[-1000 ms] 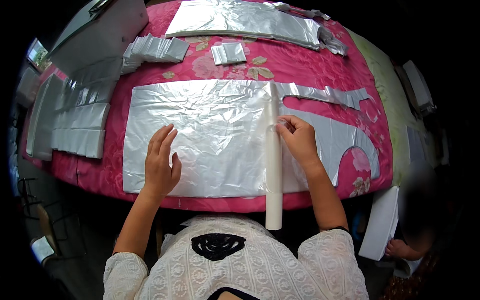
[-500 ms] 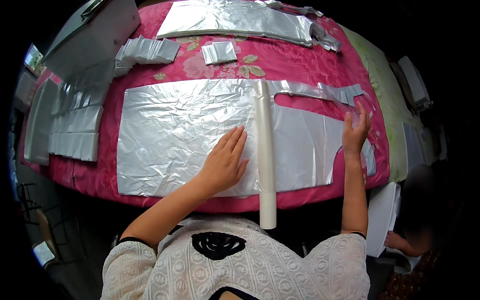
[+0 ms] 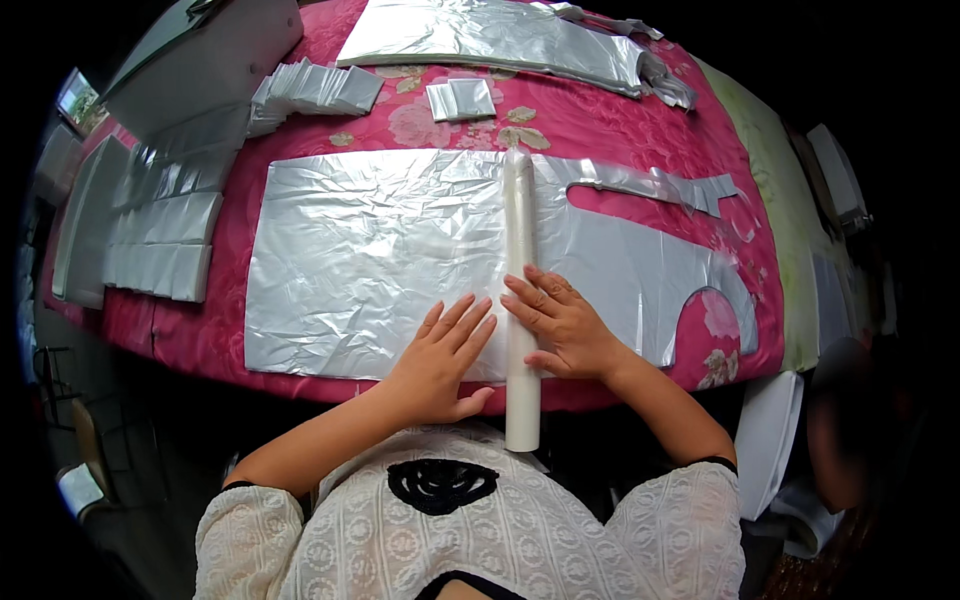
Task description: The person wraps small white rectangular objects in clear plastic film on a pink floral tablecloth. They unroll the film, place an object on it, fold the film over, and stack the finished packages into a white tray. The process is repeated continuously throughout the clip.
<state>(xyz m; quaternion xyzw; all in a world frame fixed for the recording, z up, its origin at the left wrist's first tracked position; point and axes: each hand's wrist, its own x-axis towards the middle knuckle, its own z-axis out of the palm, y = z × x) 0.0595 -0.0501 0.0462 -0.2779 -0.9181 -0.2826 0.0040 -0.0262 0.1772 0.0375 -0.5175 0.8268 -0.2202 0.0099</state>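
A stack of shiny, thin plastic aprons (image 3: 360,250) lies flat before me, with its cut-out neck and strap end toward the right. Across it, running away from me, lies a pale roller tube (image 3: 521,230) whose near end sticks out past the table edge. My left hand (image 3: 440,362) rests flat on the plastic just left of the tube, fingers spread. With fingers stretched out, my right hand (image 3: 562,325) lies on the tube, its fingertips reaching over it and its thumb against its near part.
A pink flowered cloth (image 3: 410,125) covers the table. Farther back lies another plastic stack (image 3: 490,42). Small folded packets (image 3: 315,92) and two or three more (image 3: 462,99) lie in front of it. Rows of packets (image 3: 160,245) and a white box (image 3: 205,65) stand at left.
My right hand has come from the strap end at the right onto the tube. My left hand has shifted slightly down. The tube has moved a little left relative to the plastic.
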